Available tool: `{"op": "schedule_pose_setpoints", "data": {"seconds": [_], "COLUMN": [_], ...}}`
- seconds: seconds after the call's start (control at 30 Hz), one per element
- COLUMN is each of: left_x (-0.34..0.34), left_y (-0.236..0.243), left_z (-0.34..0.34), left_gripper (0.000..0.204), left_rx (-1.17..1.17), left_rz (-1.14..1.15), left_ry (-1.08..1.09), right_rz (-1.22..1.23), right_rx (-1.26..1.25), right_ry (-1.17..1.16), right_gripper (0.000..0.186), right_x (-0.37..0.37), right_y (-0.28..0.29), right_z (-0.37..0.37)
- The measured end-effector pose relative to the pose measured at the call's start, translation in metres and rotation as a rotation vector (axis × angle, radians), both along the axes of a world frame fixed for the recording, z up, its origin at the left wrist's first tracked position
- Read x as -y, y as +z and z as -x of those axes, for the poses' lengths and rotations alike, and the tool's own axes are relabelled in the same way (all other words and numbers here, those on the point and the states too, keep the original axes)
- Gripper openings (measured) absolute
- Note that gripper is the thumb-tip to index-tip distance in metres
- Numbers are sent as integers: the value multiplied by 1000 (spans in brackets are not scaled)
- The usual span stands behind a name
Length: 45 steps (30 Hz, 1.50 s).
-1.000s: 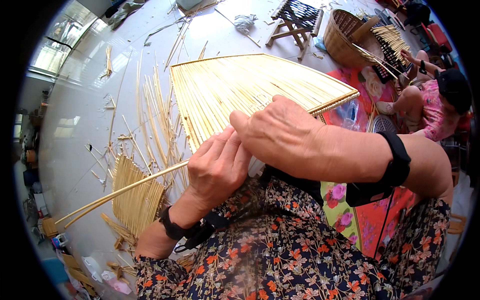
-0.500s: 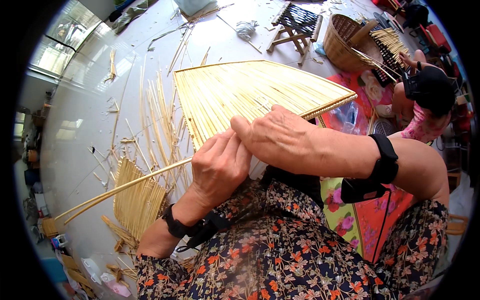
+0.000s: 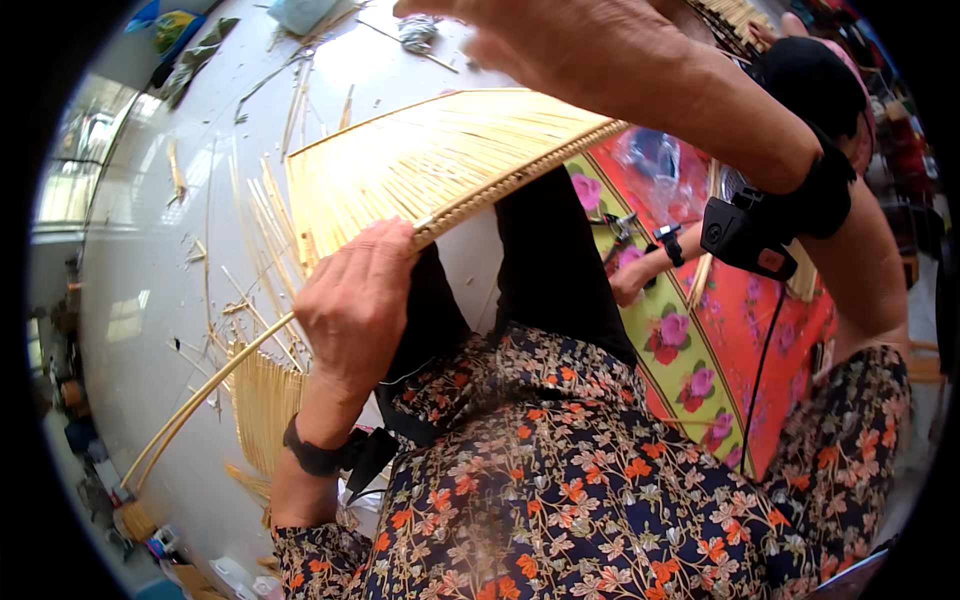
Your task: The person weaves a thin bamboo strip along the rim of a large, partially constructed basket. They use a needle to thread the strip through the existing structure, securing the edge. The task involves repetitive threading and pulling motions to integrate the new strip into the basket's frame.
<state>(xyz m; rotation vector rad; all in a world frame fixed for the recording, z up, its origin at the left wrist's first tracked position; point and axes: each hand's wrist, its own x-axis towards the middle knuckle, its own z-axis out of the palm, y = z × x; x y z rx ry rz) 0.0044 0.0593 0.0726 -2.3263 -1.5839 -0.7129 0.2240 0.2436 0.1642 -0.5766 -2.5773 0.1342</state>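
Note:
A flat panel of pale straw stalks [image 3: 400,150] with a bound, braided edge lies tilted across my lap. My left hand [image 3: 360,295] is closed on its near left corner, thumb side at the braided edge. Two long stalks [image 3: 210,390] stick out from under that hand toward the lower left. My right hand [image 3: 560,45] is raised over the far right part of the panel, apart from it. Its fingers are blurred and partly cut off by the upper rim, so what they hold, if anything, cannot be made out.
A co-worker's hand [image 3: 632,280] rests on the red and green flowered mat [image 3: 740,350] at right, near a clear plastic bag [image 3: 655,165]. Loose stalks [image 3: 265,215] and a smaller straw piece [image 3: 262,400] lie on the floor at left. A grey string bundle [image 3: 418,35] lies beyond.
My right hand has left the panel edge and swung up and away. My left hand stays on the corner, shifted left. The panel has moved left and tilted, showing its braided edge.

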Motion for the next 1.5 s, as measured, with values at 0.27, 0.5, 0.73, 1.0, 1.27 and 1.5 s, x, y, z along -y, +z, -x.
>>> {"op": "schedule_pose_setpoints", "data": {"seconds": [0.27, 0.5, 0.73, 1.0, 1.27, 1.5], "left_x": [-13, -9, -8, -8, -15, -16], "left_y": [19, 28, 30, 31, 23, 21], "left_z": [-13, -11, -15, -20, -20, -14], "left_gripper": [29, 37, 38, 35, 35, 33], "left_rx": [15, 13, 26, 53, 70, 107], "left_rz": [34, 164, 192, 230, 182, 141], "left_ry": [-26, 27, 35, 52, 5, 7], "right_rz": [1376, 1748, 1846, 1798, 1638, 1362], "right_rx": [-145, -604, -1355, -1341, -1388, -1277], "right_ry": [-24, -149, 20, 83, -6, -7], "right_gripper": [18, 29, 25, 30, 20, 14], "right_x": [154, 172, 153, 143, 149, 140], "right_y": [-120, -193, -201, -179, -175, -178], "right_z": [-57, -33, 36, 57, 46, 52]}}
